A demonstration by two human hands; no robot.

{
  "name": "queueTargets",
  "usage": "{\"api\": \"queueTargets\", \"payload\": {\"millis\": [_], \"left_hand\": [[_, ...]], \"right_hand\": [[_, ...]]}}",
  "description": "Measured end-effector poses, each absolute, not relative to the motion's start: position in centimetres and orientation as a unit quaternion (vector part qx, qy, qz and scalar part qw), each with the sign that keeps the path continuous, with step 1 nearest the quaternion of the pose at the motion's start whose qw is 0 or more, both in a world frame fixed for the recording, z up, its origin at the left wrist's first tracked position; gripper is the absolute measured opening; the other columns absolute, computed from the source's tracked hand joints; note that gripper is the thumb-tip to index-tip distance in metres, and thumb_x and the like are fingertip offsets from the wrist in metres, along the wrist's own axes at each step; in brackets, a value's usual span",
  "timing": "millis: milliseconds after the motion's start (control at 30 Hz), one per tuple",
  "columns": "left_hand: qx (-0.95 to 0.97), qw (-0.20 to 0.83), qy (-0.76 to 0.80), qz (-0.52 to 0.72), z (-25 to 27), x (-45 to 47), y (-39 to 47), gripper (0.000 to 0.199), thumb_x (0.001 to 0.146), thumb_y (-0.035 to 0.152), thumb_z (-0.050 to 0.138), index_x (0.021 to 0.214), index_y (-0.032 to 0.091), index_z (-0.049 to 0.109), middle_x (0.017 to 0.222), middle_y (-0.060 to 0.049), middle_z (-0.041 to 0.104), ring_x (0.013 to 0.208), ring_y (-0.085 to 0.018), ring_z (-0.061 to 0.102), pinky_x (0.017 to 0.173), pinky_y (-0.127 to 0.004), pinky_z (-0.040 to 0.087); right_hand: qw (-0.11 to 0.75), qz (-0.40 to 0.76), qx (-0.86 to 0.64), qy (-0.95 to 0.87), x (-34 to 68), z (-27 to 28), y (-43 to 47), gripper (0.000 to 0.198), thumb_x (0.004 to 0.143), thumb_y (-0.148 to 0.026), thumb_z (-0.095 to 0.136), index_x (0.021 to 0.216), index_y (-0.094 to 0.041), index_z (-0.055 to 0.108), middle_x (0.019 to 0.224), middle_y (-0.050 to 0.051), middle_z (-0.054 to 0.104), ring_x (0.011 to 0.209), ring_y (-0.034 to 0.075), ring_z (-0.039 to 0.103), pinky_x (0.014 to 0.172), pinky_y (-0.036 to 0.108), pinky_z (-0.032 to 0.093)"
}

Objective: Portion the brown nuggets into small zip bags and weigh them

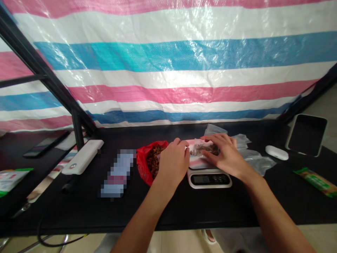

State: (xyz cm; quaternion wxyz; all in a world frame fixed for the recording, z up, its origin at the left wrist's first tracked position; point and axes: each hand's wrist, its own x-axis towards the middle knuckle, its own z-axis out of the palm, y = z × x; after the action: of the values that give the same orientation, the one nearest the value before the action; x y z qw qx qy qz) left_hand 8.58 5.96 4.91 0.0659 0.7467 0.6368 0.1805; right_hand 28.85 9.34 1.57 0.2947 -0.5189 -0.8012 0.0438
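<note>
A white digital kitchen scale (210, 186) stands in front of me, with a clear plastic bag (201, 149) of small brown pieces lying on its platform. My right hand (225, 153) is around the right end of this bag, thumb on the near side and fingers on the far side. Just left of the platform, my left hand (173, 158) has its fingers curled together; what they hold, if anything, is hidden. Under and beside that hand sits an open red plastic bag (143, 165) filled with small brown nut-like pieces (153, 161).
Several clear plastic bags (256, 161) lie right of the scale. Farther right are a white earbud case (277, 153), a propped phone (306, 135) and a green snack packet (317, 181). Leftward are a blurred-out item (119, 172) and a white power bank (83, 157). Striped sheeting (168, 56) hangs behind.
</note>
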Motion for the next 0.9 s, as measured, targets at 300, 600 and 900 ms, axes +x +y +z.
{"api": "queueTargets", "payload": {"millis": [300, 600, 900], "left_hand": [[0.793, 0.063, 0.595, 0.115, 3.5, 9.6, 7.1, 0.024, 0.102, 0.028, 0.048, 0.107, 0.023, 0.070, 0.110, -0.005, 0.068, 0.099, -0.023, 0.067, 0.074, -0.032, 0.049], [0.750, 0.038, 0.648, 0.129, 8.5, 6.0, 4.1, 0.024, 0.101, 0.032, 0.050, 0.104, 0.023, 0.072, 0.108, -0.006, 0.069, 0.106, -0.026, 0.064, 0.088, -0.037, 0.048], [0.742, 0.170, 0.644, 0.079, 10.2, 2.1, -0.8, 0.031, 0.102, 0.033, 0.044, 0.121, 0.025, 0.068, 0.125, -0.007, 0.072, 0.113, -0.025, 0.066, 0.099, -0.037, 0.046]], "right_hand": [[0.318, 0.069, -0.510, -0.796, 29.2, 1.3, 9.6, 0.031, 0.085, -0.029, 0.072, 0.116, -0.029, 0.071, 0.110, 0.005, 0.075, 0.113, 0.033, 0.060, 0.103, 0.055, 0.035], [0.365, 0.126, -0.471, -0.793, 29.5, 1.2, 10.3, 0.025, 0.092, -0.031, 0.066, 0.117, -0.026, 0.070, 0.105, 0.006, 0.074, 0.100, 0.027, 0.067, 0.094, 0.045, 0.048], [0.359, 0.084, -0.473, -0.800, 28.5, 1.2, 9.9, 0.026, 0.095, -0.037, 0.063, 0.117, -0.026, 0.071, 0.106, 0.007, 0.074, 0.102, 0.028, 0.068, 0.099, 0.049, 0.046]]}}
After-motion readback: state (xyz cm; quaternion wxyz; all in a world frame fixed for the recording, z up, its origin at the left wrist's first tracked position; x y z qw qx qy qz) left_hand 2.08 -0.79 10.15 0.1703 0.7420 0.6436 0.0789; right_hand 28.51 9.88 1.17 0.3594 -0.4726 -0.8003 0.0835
